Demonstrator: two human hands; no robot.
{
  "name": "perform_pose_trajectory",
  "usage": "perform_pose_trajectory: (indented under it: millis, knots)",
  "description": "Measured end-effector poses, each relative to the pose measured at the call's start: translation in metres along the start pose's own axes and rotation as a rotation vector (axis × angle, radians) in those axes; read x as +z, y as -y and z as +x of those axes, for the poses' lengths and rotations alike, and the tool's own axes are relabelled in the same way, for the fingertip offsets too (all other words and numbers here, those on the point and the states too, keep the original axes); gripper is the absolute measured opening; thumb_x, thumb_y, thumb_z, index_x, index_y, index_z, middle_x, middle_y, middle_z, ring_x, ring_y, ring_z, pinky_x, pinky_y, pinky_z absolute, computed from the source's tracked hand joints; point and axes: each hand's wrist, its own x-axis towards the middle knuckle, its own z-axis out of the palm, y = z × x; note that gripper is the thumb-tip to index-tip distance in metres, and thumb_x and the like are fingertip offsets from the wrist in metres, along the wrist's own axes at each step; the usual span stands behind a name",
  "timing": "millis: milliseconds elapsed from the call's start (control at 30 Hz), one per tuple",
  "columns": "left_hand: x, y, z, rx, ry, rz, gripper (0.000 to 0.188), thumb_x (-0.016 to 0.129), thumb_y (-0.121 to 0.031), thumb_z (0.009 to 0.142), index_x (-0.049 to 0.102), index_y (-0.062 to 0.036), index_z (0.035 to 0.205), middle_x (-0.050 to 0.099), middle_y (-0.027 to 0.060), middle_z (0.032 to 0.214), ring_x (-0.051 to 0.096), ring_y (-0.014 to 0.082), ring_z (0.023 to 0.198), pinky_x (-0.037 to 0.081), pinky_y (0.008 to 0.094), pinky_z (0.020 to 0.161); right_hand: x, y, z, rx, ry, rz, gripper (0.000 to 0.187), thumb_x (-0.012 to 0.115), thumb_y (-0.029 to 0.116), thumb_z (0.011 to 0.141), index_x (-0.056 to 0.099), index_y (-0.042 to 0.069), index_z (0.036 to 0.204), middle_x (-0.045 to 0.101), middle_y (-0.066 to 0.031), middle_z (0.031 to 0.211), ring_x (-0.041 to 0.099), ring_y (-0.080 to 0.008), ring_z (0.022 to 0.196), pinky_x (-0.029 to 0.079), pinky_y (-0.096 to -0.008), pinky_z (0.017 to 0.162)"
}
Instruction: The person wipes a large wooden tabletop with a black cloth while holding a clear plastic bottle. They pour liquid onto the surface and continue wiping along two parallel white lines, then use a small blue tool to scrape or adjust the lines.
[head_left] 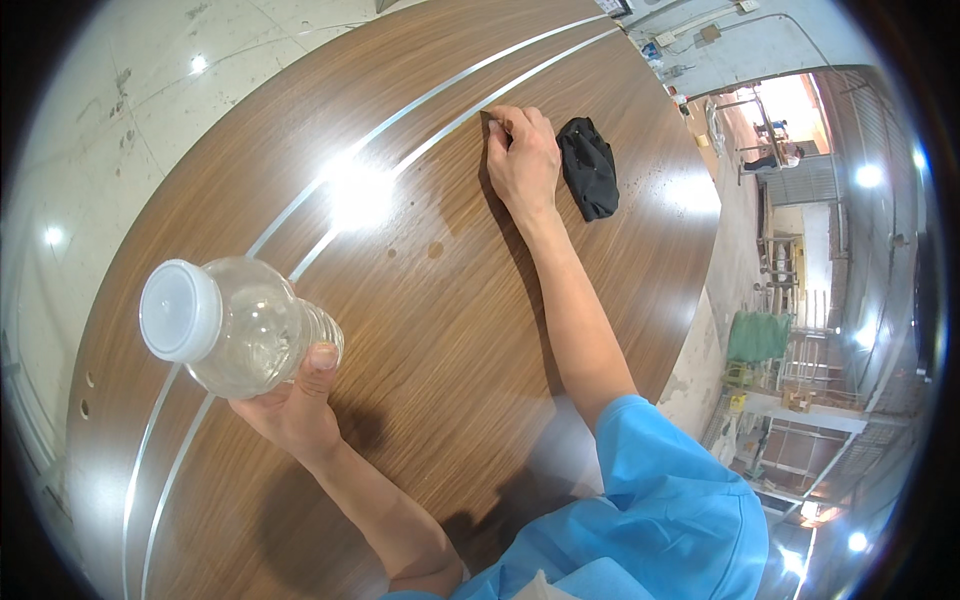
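In my left hand (291,407) I hold a clear plastic bottle (262,322) with a white screw cap (180,311). The bottle is tilted, its cap towards the left, and my thumb presses on its ribbed side. My right hand (525,160) is on the wooden table top (450,330), its fingers curled in and closed. A small dark edge shows by the fingertips, but what they hold, if anything, I cannot make out. Just right of that hand lies a crumpled black cloth item (588,168), apart from my fingers.
Wet spots (435,250) mark the table near its middle. Two pale metallic strips (440,88) run along the top. Two holes (86,408) show at its left edge. A tiled floor (130,110) lies beyond. Far right, a person (783,159) is near a bright doorway, with a green bundle (757,337) nearer.
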Motion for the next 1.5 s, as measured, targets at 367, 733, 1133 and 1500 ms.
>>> perform_pose_trajectory:
  millis: [367, 733, 1133, 1500]
  knots:
    - [0.0, 0.001, 0.0, -0.002, -0.008, 0.034, 0.085, 0.094, -0.019, 0.08, 0.053, -0.011, 0.153, 0.072, 0.0115, 0.125, 0.069, 0.029, 0.123, 0.058, 0.0496, 0.11, 0.001, 0.005, 0.0, -0.021, -0.004, 0.013, 0.017, 0.072, 0.006, 0.092, 0.078, 0.006, 0.108, 0.067, -0.0123, 0.098, 0.066, -0.0336, 0.098, 0.055, -0.0452, 0.088]
    - [0.004, 0.001, -0.002, 0.006, -0.008, 0.038, 0.084, 0.094, -0.021, 0.079, 0.055, -0.0121, 0.152, 0.073, 0.0116, 0.126, 0.07, 0.0286, 0.122, 0.059, 0.0489, 0.11, 0.001, 0.009, -0.004, -0.031, 0.0, 0.044, 0.018, 0.073, 0.006, 0.092, 0.078, 0.005, 0.108, 0.066, -0.0118, 0.097, 0.065, -0.0331, 0.097, 0.055, -0.0449, 0.088]
    - [0.002, 0.002, 0.0, 0.02, 0.012, 0.053, 0.08, 0.092, -0.018, 0.081, 0.055, -0.0112, 0.152, 0.072, 0.0126, 0.127, 0.07, 0.0284, 0.123, 0.06, 0.0491, 0.11, -0.002, 0.019, -0.009, -0.043, 0.031, 0.073, 0.018, 0.073, 0.006, 0.091, 0.079, 0.005, 0.109, 0.067, -0.0112, 0.096, 0.066, -0.0322, 0.097, 0.054, -0.0437, 0.089]
    - [0.0, 0.003, 0.001, 0.024, 0.005, 0.056, 0.083, 0.093, -0.018, 0.081, 0.053, -0.0107, 0.153, 0.072, 0.0126, 0.126, 0.07, 0.0283, 0.123, 0.061, 0.0486, 0.109, -0.003, 0.027, -0.013, -0.04, 0.055, 0.117, 0.019, 0.074, 0.005, 0.088, 0.08, 0.005, 0.107, 0.067, -0.0104, 0.095, 0.064, -0.0319, 0.096, 0.053, -0.0445, 0.089]
